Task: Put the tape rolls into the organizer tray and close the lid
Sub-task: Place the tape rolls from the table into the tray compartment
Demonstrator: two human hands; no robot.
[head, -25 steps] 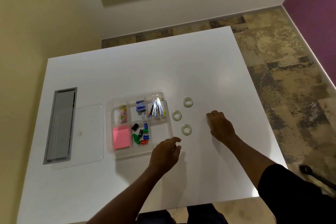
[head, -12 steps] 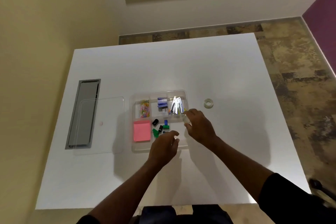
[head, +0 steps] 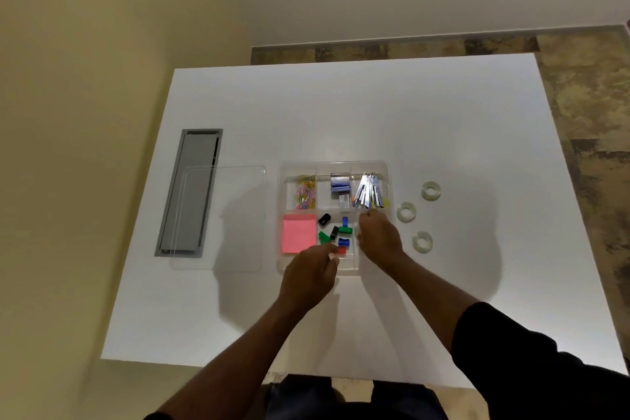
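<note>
The clear organizer tray (head: 391, 181) sits mid-table, open, with paper clips, staples, pink sticky notes and coloured binder clips in its compartments. Three clear tape rolls lie on the table to its right: a far one (head: 431, 190), a middle one (head: 406, 212) and a near one (head: 422, 242). My right hand (head: 379, 238) reaches down into the tray's front right compartment, fingers closed around a small clear tape roll that is mostly hidden. My left hand (head: 308, 274) hovers at the tray's front rim, fingers loosely curled, holding nothing. The clear lid (head: 235, 235) lies flat left of the tray.
A grey cable hatch (head: 191, 187) is set into the white table (head: 375, 112) at the left, partly under the lid. A beige wall runs along the left side. Patterned floor shows beyond the far and right table edges.
My right hand has moved left from the table beyond the three rolls into the tray's front right compartment. My left hand has come up to the tray's front rim.
</note>
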